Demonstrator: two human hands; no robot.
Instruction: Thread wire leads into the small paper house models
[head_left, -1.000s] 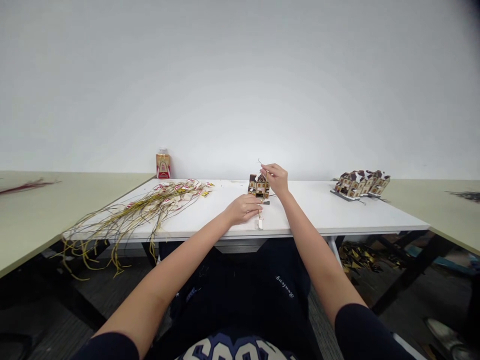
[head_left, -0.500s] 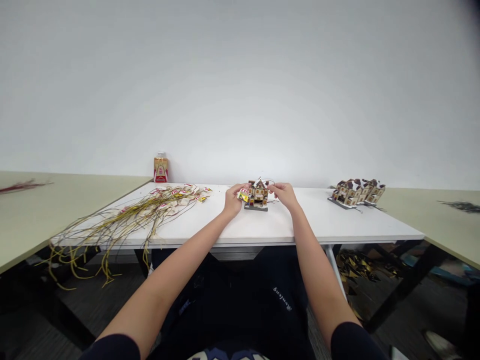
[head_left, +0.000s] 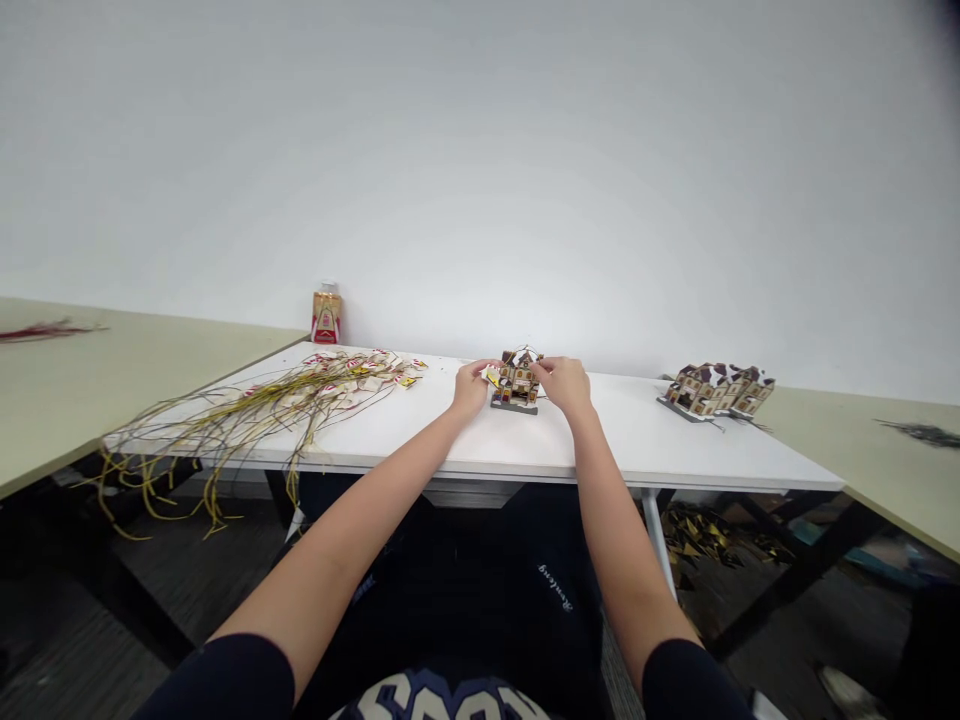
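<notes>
The left hand (head_left: 471,388) has its thumb and fingertips drawn close together at the left side of a small model house (head_left: 519,385), right by a yellow-and-white tag (head_left: 493,377); whether that grip pinches the tag or only touches it, I cannot tell. The right hand (head_left: 566,382) has its thumb and fingers bent in toward each other at the house's upper right corner. What lies between those fingertips is too small to make out, so I cannot tell whether this grip is clamped on anything.

The one house between the hands stands upright on a grey base, near the middle of the white surface (head_left: 555,440). One thin cord (head_left: 525,350) arches across its roof.

Farther right stands a cluster of similar houses (head_left: 716,392), close together and overlapping; at least two can be made out, the exact number hidden. On the left lies one large heap of yellow and dark cords (head_left: 277,393) with many red, white and yellow tags (head_left: 360,375) among them, too tangled to count; the loose ends hang over the front edge. One gold-and-red container (head_left: 327,316) stands at the back left, near the wall. Two pale side tables (head_left: 180,330) flank the white one: the left bears one bunch of red strands (head_left: 49,330), the right one bunch of dark strands (head_left: 922,433).
</notes>
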